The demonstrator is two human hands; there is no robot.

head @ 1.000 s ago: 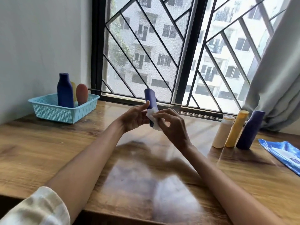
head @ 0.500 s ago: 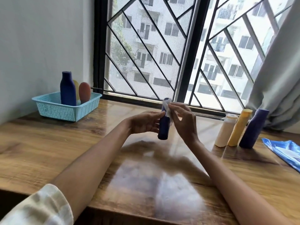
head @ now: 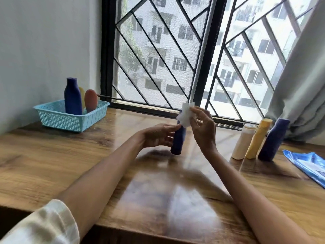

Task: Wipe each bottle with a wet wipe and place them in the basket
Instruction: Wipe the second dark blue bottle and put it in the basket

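Both your forearms reach forward and inward, bare from the elbow down, with a pale patterned sleeve (head: pixel 44 224) bunched at your left upper arm. Your left hand (head: pixel 158 136) sits palm turned inward, fingers (head: pixel 173 128) curled loosely around the dark blue bottle (head: pixel 178 142), holding it upright above the table. Your right hand (head: pixel 202 127) is raised higher, wrist bent, thumb and fingertips pinching a crumpled white wet wipe (head: pixel 184 115) at the bottle's top.

Wooden table (head: pixel 52 164): blue basket (head: pixel 58 118) at far-left corner; three bottles (head: pixel 255 140) and wipes packet (head: pixel 309 162) stood along right edge.
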